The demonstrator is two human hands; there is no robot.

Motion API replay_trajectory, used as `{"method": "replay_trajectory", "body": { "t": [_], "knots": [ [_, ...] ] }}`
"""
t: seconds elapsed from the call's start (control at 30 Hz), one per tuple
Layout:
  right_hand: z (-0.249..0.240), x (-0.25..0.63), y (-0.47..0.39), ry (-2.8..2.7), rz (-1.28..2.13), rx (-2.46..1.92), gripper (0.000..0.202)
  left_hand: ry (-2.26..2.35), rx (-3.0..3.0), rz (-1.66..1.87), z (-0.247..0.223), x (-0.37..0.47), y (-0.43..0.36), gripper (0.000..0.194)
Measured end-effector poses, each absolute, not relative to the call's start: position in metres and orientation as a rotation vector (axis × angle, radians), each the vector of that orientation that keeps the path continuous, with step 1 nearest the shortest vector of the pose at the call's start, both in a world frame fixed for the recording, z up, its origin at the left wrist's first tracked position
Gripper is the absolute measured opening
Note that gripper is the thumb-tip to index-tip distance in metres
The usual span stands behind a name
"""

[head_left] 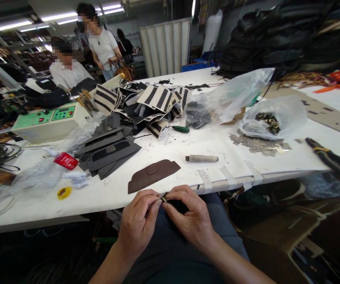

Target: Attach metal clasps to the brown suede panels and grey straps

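Observation:
Just off the table's front edge, my left hand (pixel 138 223) and my right hand (pixel 191 216) meet, fingertips pinched together. Between them is a small metal fitting (pixel 164 198), dark and brass-coloured; the fingers cover much of it, so its exact kind is unclear. Both hands are closed on it. Right behind them, a dark brown leather piece (pixel 153 173) with a rounded raised spot lies flat on the table. A short rod wrapped in light material (pixel 202 158) rests farther right. Similar brass-coloured fittings (pixel 269 122) sit in an open clear plastic bag.
Dark cut pieces (pixel 113 152) and striped panels (pixel 154 98) pile up at left and centre. A green-handled tool (pixel 181 129), flat metal plates (pixel 258 145), pliers (pixel 329 156), a red bottle (pixel 66 161) and yellow tape (pixel 64 193) lie around. Two people are behind a control box (pixel 51 122).

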State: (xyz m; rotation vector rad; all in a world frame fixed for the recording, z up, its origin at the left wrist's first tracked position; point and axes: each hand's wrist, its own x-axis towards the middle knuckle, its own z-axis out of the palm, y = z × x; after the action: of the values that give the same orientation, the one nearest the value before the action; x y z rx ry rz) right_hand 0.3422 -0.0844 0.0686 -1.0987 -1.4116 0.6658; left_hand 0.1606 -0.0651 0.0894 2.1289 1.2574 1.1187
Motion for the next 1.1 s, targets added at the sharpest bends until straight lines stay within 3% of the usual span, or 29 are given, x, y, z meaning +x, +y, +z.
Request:
{"method": "replay_trajectory", "body": {
  "t": [0.27,0.4,0.63,0.77,1.03,1.1],
  "knots": [
    [0.066,0.341,-0.077,-1.446,0.603,-1.101,0.011,1.168,1.885,1.156,0.083,0.153,-0.057,0.013],
    [0.065,0.342,-0.068,-1.406,0.617,-1.148,0.010,1.446,1.917,1.111,0.069,0.131,-0.017,0.025],
    [0.051,0.342,-0.043,-1.255,0.850,-1.264,0.013,1.753,2.396,0.247,0.048,0.111,0.050,0.056],
    [0.036,0.343,-0.024,-1.234,0.917,-1.353,0.016,1.702,2.293,0.186,0.045,0.116,0.066,0.059],
    [0.029,0.338,0.006,-1.446,0.791,-1.263,0.013,1.475,2.005,0.289,0.057,0.115,0.088,0.025],
    [0.030,0.337,0.009,-1.459,0.757,-1.230,0.012,1.364,1.920,0.307,0.064,0.117,0.083,0.025]
  ]
}}
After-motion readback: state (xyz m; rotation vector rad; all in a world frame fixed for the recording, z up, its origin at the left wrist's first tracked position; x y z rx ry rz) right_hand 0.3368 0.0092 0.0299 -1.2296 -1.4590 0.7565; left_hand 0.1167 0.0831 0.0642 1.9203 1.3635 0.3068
